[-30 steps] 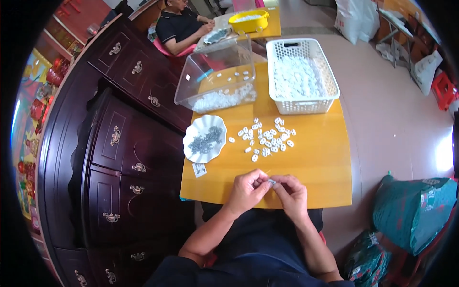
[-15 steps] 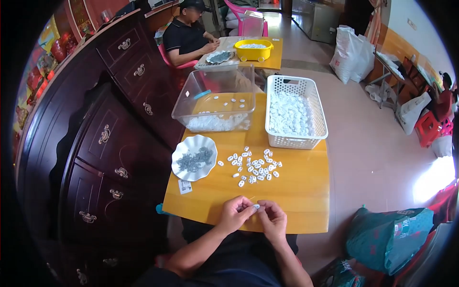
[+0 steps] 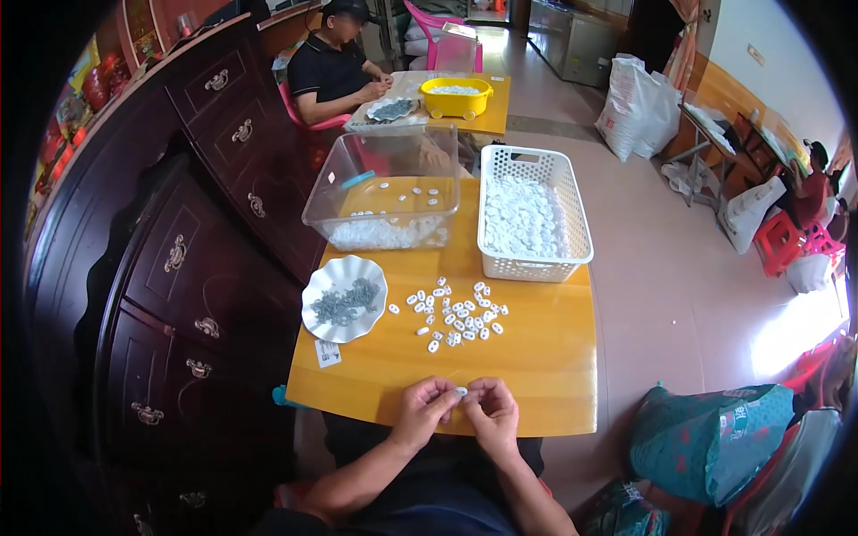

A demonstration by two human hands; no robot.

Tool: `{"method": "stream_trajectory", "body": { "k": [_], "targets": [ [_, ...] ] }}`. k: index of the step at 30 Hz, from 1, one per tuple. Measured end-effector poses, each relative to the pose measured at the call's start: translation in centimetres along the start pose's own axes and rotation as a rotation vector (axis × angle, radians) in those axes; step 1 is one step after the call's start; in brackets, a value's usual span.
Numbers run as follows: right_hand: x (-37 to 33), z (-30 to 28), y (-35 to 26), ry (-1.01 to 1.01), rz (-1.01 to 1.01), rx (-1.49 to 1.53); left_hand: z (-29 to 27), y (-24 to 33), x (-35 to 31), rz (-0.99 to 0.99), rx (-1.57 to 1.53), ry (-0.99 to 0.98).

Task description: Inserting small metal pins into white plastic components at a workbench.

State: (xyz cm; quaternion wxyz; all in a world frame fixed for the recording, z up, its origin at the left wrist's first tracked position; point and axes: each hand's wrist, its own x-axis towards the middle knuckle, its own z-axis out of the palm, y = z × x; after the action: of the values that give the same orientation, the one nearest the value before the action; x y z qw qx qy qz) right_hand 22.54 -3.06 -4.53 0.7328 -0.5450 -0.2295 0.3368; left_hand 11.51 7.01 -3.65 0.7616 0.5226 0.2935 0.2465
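Note:
Near the front edge of the table, both my hands meet over a small white oval piece point(image 3: 461, 391). My left hand point(image 3: 425, 411) pinches it between thumb and fingers. From the other side, my right hand point(image 3: 493, 416) closes thumb and finger on its end; whether a smaller part sits in those fingertips is too small to tell. Just beyond my hands lies a loose spread of white oval pieces point(image 3: 458, 319), many with two dark holes. To their left, a white scalloped plate point(image 3: 315, 308) holds a heap of small grey parts point(image 3: 344, 302).
A clear plastic bin point(image 3: 323, 192) and a white perforated basket point(image 3: 536, 270), both with white pieces, stand farther back. A small printed card point(image 3: 328, 353) lies by the plate. Dark drawers point(image 3: 214, 295) rise at left. Beyond, another person point(image 3: 332, 76) works near a yellow tub point(image 3: 456, 105).
The whole view has shifted slightly, moving the scene leftward. My hands stay together at the table's front edge, still closed around the small white piece.

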Motion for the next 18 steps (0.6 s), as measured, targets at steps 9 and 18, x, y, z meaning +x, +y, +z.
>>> {"method": "stream_trajectory", "body": {
  "k": [9,18],
  "targets": [
    [-0.2,0.6,0.7,0.008,0.001,0.101,-0.3,2.1,1.9,0.064,0.138,0.027],
    [-0.3,0.1,-0.4,0.056,0.019,0.011,-3.5,3.7,3.1,0.323,0.987,0.157]
  ]
}}
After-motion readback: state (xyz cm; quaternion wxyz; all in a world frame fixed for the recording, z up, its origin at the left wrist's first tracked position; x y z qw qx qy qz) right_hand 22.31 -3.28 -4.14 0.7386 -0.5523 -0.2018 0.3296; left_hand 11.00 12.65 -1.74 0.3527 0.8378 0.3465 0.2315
